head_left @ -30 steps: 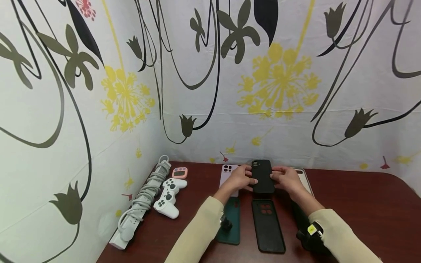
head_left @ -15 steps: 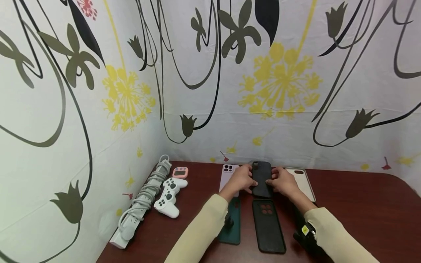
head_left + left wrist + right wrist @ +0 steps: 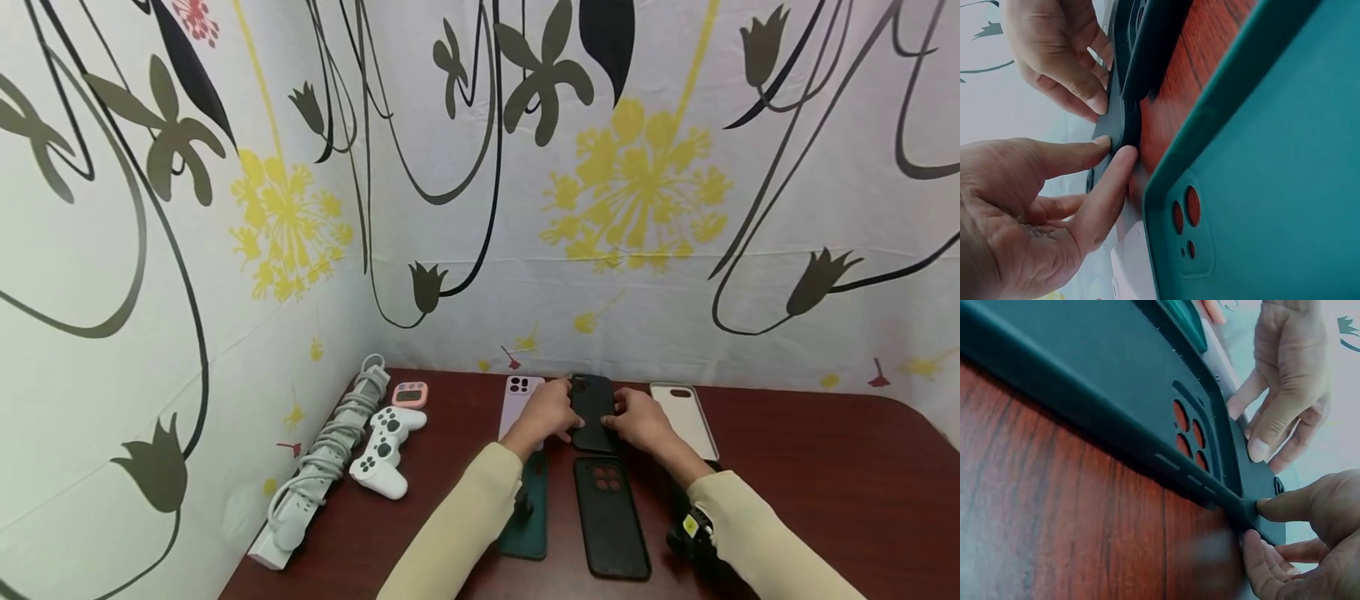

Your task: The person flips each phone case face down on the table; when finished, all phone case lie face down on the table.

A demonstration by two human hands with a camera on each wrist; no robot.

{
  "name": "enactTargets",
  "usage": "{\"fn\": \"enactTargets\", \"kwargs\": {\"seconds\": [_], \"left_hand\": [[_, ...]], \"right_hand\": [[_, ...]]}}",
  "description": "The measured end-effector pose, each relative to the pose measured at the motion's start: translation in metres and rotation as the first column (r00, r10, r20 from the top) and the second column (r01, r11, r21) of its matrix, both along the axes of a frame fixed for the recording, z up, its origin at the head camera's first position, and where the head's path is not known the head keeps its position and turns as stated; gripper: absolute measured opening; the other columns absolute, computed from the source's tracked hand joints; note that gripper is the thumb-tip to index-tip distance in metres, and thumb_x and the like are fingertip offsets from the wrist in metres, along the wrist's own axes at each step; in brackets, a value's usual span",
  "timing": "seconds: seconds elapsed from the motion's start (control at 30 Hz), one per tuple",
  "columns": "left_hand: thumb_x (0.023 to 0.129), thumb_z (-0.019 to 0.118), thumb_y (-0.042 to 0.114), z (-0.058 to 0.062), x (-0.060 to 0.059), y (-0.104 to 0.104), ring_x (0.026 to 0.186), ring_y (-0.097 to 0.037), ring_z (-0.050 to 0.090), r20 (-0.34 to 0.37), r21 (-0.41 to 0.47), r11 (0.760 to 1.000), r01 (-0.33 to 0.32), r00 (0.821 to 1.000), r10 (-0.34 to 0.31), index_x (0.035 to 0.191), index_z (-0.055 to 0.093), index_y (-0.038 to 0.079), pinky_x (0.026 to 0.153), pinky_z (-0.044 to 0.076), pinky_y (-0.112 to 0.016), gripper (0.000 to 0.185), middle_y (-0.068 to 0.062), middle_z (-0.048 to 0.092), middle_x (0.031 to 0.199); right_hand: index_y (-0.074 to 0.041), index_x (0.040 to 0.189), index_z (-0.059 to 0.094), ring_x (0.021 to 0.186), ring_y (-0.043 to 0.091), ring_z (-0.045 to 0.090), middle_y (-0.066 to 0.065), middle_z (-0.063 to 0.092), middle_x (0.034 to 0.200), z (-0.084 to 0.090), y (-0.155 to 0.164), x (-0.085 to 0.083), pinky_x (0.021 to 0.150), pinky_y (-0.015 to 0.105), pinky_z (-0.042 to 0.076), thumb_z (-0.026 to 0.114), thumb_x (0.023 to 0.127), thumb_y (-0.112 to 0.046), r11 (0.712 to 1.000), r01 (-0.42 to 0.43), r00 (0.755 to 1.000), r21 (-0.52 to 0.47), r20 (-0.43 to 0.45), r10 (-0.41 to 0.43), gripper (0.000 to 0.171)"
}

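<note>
A black phone case, back side up with its camera corner at the far left, lies low over the table between both hands. My left hand grips its left edge, thumb on the back and fingers along the side. On the opposite edge, my right hand pinches it the same way, as the right wrist view shows at the thumb. Just nearer sits a larger black case with several round camera holes, its hollow side up. The green case lies partly under my left forearm in the head view.
A lilac phone case is left of the held one, partly behind my left hand. To the right lies a white case. Farther left are a white game controller, a pink timer and a cord-wrapped power strip. A patterned cloth wall borders the table.
The held black case has come down from a raised tilt to near the tabletop, slightly left. My right hand has shifted left and down with it, uncovering the white case.
</note>
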State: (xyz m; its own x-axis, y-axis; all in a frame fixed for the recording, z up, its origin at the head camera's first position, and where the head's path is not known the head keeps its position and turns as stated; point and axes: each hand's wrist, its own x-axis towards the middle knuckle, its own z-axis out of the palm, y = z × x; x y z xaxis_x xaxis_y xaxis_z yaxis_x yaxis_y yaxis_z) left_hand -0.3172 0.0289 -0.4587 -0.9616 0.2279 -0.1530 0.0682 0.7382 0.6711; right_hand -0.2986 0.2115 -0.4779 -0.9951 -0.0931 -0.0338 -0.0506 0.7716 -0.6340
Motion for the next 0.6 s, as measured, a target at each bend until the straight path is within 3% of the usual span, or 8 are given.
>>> {"fn": "enactTargets", "kwargs": {"seconds": [0.17,0.37,0.6], "left_hand": [[0.090,0.086,0.013,0.0029,0.0007,0.0036,0.057,-0.018,0.073,0.004,-0.049,0.999,-0.006,1.000,0.006,0.146,0.060,0.007,0.063,0.063,-0.027,0.062,-0.017,0.067,0.143],[0.090,0.087,0.017,0.0024,-0.0001,0.0042,0.054,-0.015,0.071,-0.011,-0.124,0.992,-0.002,1.000,0.000,0.137,0.067,0.007,0.076,0.065,-0.027,0.053,-0.016,0.070,0.136],[0.090,0.087,0.018,0.0040,0.0008,0.0056,0.053,-0.014,0.070,-0.016,-0.181,0.983,0.024,1.000,-0.027,0.120,0.073,0.007,0.067,0.062,-0.026,0.035,-0.015,0.075,0.118]], "right_hand": [[0.020,0.140,0.053,0.110,0.049,0.069,0.037,0.068,0.123,0.0012,0.0016,-0.0002,0.090,0.057,0.060,0.074,0.097,-0.014,0.995,-0.056,0.997,0.082,-0.047,0.060,0.059],[0.020,0.138,0.053,0.111,0.048,0.069,0.035,0.069,0.120,0.0014,0.0014,-0.0001,0.092,0.058,0.060,0.074,0.097,-0.016,0.991,-0.077,0.995,0.113,-0.049,0.083,0.058],[0.018,0.135,0.055,0.108,0.046,0.069,0.033,0.070,0.117,0.0045,0.0008,0.0027,0.090,0.057,0.060,0.075,0.097,-0.016,0.988,-0.093,0.993,0.120,-0.058,0.101,0.055]]}}
